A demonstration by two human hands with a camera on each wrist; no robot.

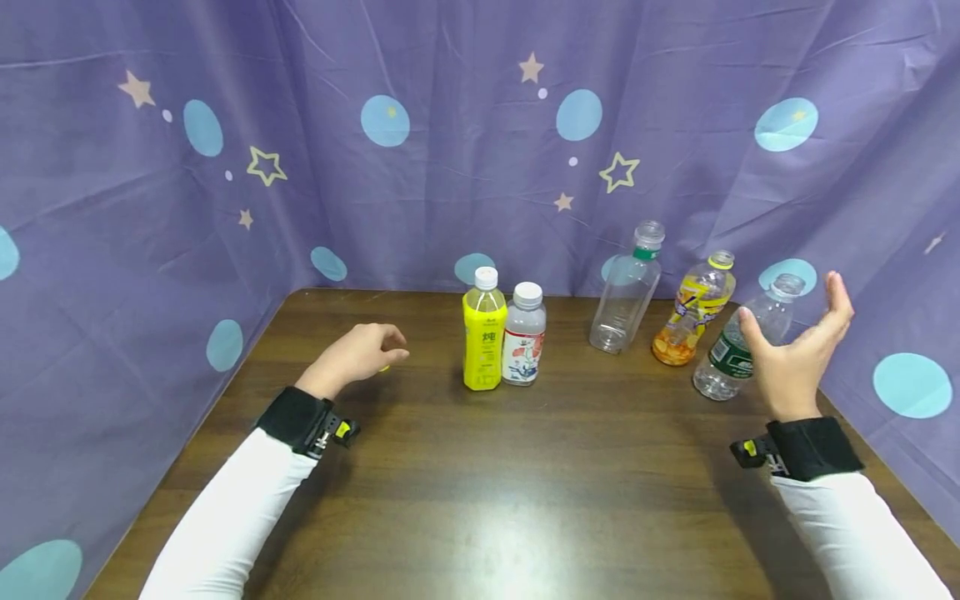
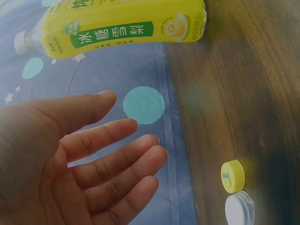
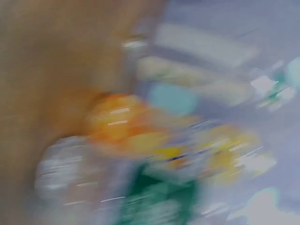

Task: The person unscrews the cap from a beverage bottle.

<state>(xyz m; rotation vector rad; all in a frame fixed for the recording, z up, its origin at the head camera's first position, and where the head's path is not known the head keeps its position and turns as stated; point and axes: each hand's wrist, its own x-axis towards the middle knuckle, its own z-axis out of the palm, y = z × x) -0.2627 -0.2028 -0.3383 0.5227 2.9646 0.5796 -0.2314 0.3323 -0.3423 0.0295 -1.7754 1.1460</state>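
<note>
My left hand (image 1: 372, 347) hovers over the table left of a yellow bottle (image 1: 483, 342) and holds nothing. In the left wrist view its fingers (image 2: 112, 154) are relaxed and loosely bent, with the yellow bottle (image 2: 126, 26) beyond them. A yellow cap (image 2: 233, 176) and a white cap (image 2: 239, 209) lie on the wood close by. My right hand (image 1: 792, 337) is raised with its fingers spread, right beside a clear bottle with a green label (image 1: 729, 357); whether they touch I cannot tell. The right wrist view is smeared by motion.
A white-labelled bottle (image 1: 523, 337) stands against the yellow one. A clear empty bottle (image 1: 626, 293) and an orange-and-yellow bottle (image 1: 693, 315) lean at the back right. The wooden table (image 1: 525, 483) is walled by a purple curtain (image 1: 450, 167) on three sides.
</note>
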